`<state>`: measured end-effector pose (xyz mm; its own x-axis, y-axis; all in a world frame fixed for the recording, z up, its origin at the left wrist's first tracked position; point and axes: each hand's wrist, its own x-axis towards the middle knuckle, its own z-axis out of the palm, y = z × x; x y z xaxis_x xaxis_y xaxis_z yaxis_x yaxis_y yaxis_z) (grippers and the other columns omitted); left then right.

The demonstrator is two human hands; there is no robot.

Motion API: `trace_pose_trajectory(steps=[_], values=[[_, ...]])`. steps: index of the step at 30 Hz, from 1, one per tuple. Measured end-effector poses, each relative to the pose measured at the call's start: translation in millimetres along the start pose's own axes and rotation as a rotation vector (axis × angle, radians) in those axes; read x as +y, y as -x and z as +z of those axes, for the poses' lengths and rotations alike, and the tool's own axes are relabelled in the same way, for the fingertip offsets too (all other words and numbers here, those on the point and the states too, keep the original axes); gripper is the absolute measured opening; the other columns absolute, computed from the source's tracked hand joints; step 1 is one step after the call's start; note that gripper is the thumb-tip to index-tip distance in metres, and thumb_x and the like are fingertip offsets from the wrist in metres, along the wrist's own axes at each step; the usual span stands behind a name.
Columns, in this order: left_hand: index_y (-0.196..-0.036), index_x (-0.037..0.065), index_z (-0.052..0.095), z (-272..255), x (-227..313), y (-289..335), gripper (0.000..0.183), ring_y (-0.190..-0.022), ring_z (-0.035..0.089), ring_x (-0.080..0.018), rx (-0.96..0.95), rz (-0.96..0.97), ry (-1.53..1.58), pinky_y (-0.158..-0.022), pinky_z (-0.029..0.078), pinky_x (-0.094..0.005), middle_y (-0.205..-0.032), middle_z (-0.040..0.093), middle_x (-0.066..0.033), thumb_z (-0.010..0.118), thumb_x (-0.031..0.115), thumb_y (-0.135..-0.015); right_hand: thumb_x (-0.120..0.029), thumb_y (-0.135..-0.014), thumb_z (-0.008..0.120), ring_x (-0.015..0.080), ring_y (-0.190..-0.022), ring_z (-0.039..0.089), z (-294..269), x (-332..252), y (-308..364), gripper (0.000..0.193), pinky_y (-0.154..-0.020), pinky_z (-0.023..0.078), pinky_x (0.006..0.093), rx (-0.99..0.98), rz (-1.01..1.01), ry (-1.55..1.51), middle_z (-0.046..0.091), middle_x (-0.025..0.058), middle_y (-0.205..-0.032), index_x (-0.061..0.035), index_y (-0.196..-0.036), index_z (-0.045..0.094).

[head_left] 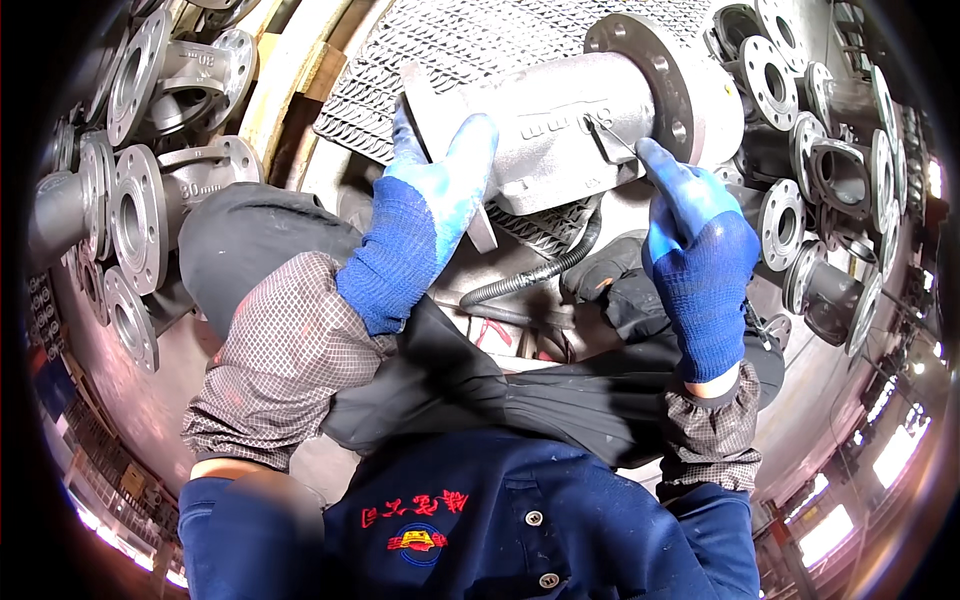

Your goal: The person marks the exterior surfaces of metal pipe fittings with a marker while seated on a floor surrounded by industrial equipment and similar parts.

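Note:
A grey cast-metal valve body [570, 110] lies on its side in front of me, with a round bolt-hole flange [660, 75] at its right end. My left hand [430, 200], in a blue coated glove, grips the rim of the flange at the left end, thumb on the near side and fingers partly hidden behind it. In my right hand [700, 215], gloved alike, is a thin metal rod [613, 138] pinched between the fingers. Its tip reaches a small dark recess on the body's side, by raised cast lettering.
Beneath the valve body is a metal mesh grate [385, 55]. A black corrugated hose [530, 277] curves below it, between my legs. Several flanged castings stand at left [140, 215] and right [780, 225]. Wooden beams [290, 85] lie at the upper left.

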<state>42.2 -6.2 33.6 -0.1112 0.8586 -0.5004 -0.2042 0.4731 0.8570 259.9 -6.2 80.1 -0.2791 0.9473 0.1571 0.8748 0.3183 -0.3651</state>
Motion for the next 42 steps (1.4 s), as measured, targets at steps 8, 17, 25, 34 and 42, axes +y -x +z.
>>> trace_pose_trajectory(steps=[8,17,25,34,42], values=[[-0.123,-0.001,0.05,4,8,5,0.041,-0.094,0.056,-0.0134,0.03,-0.038,0.0,-0.083,0.047,-0.0273,-0.106,0.059,-0.006,0.062,0.025,-0.092,0.004,-0.072,0.06,0.028,-0.089,0.065,7,3,9,0.053,-0.078,0.052,0.0341,0.005,0.086,-0.102,0.066,0.0129,-0.103,-0.015,-0.122,0.062],[-0.116,0.001,0.054,0,-2,1,0.034,-0.089,0.055,-0.0113,0.042,-0.043,0.02,-0.079,0.047,-0.0265,-0.099,0.059,-0.0037,0.059,0.026,-0.094,0.002,-0.074,0.06,0.0287,-0.093,0.064,14,2,12,0.053,-0.081,0.052,0.0347,0.014,0.084,-0.094,0.065,0.0122,-0.107,-0.0165,-0.123,0.061],[-0.12,0.0,0.051,-1,-4,-4,0.038,-0.09,0.054,-0.0112,0.021,-0.013,-0.085,-0.08,0.046,-0.0268,-0.102,0.058,-0.0037,0.059,0.026,-0.094,0.001,-0.074,0.06,0.029,-0.093,0.064,17,6,13,0.052,-0.08,0.052,0.0348,0.026,0.071,-0.089,0.065,0.0124,-0.107,-0.0166,-0.123,0.061],[-0.121,0.001,0.051,2,3,0,0.039,-0.09,0.054,-0.0114,0.052,0.023,-0.104,-0.079,0.046,-0.0266,-0.102,0.059,-0.0038,0.06,0.026,-0.093,0.002,-0.074,0.059,0.0303,-0.091,0.064,20,5,13,0.052,-0.079,0.052,0.0357,0.03,0.071,-0.109,0.065,0.0137,-0.105,-0.0155,-0.123,0.061],[-0.125,-0.002,0.047,0,0,0,0.044,-0.096,0.054,-0.0125,0.046,0.02,-0.116,-0.085,0.045,-0.027,-0.108,0.058,-0.005,0.06,0.026,-0.093,0.007,-0.074,0.057,0.0291,-0.094,0.063,32,8,18,0.052,-0.081,0.05,0.0346,0.109,0.05,-0.117,0.065,0.0141,-0.105,-0.0119,-0.123,0.061]])
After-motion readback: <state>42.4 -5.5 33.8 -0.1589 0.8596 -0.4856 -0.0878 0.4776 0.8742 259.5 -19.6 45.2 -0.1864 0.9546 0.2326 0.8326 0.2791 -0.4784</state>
